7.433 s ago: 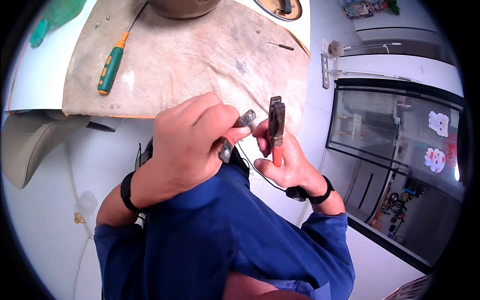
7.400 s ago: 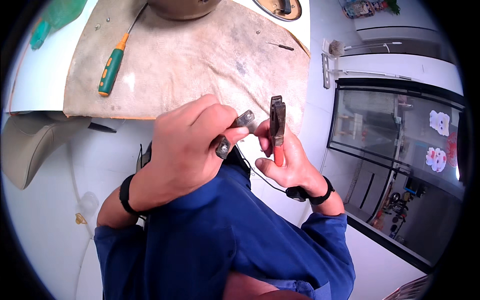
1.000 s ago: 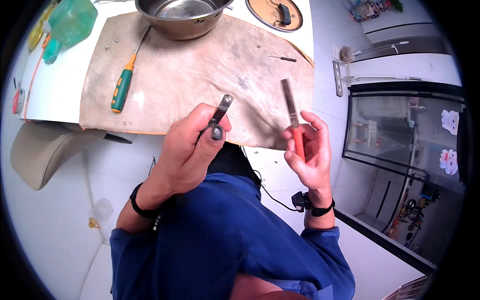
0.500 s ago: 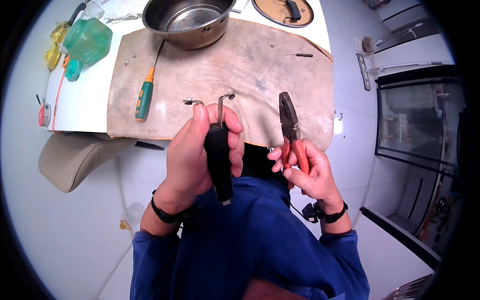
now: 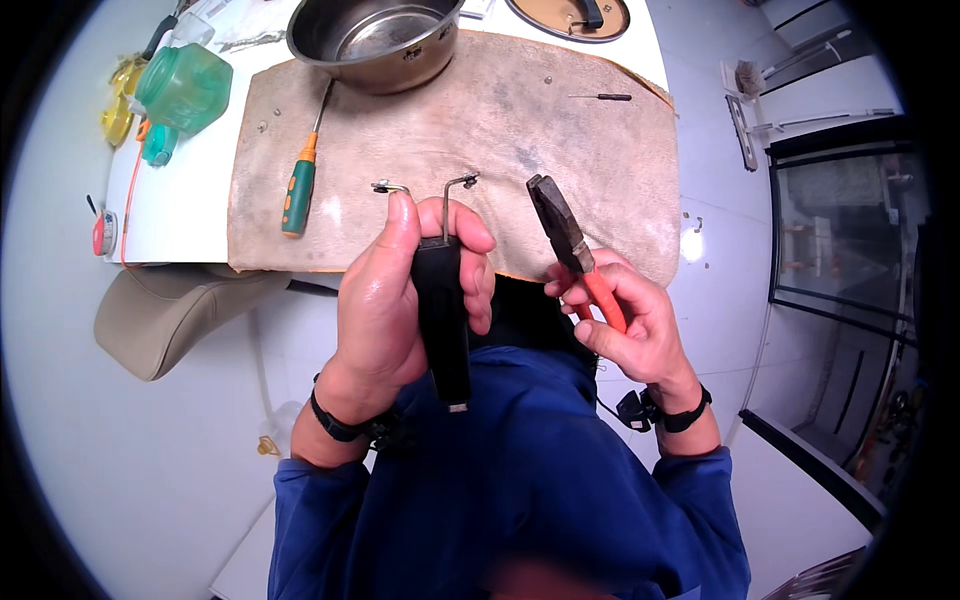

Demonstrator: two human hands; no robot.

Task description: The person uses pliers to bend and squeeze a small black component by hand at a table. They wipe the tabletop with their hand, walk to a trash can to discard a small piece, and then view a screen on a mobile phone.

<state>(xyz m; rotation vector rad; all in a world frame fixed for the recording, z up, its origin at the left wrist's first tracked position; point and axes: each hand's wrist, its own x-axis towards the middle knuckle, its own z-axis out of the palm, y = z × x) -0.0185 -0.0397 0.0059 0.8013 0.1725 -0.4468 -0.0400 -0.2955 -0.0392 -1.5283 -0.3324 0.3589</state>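
My left hand [image 5: 395, 300] grips a long black handle [image 5: 443, 325] held upright, with two bent metal prongs [image 5: 452, 195] sticking out of its top end. My right hand [image 5: 630, 325] holds red-handled pliers [image 5: 570, 245], jaws pointing up and to the left, a short way right of the prongs and apart from them. Both hands hover in front of the table's near edge, above my blue sleeves.
A worn tan mat [image 5: 500, 130] covers the white table. On it lie a green-and-orange screwdriver [image 5: 298, 185], a small dark screwdriver [image 5: 605, 97] and a steel bowl [image 5: 375, 40]. A green jar [image 5: 182, 85] stands at left. A beige stool [image 5: 165, 315] sits below the table.
My left hand has turned the black handle upright so its prongs point up. The right hand tilted the pliers toward the left. The view has shifted toward the table.
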